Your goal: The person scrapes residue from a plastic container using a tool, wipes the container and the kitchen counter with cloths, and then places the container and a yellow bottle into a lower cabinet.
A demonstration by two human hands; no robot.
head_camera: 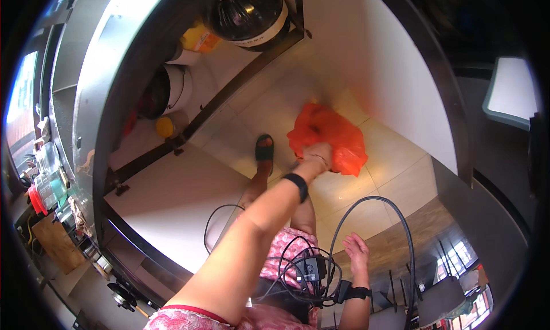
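My left hand (317, 153) reaches down past the middle of the view and grips a crumpled red plastic bag (339, 136). The bag hides part of the fingers, and its contents cannot be seen. It hangs over or rests on the tiled floor (275, 93); which one I cannot tell. Lower right, my right hand (357, 249) is held out with nothing in it, fingers a little spread. Black cables (285, 265) and a small black box (313, 269) lie across my lap, close to the right wrist.
An opened cabinet with a white door (180, 188) is on the left. Inside are a white bucket (178, 87), a yellow-lidded jar (164, 126) and a yellow-orange package (201, 38). A round container in glossy black plastic (249, 14) sits above. Another white panel (399, 72) stands right.
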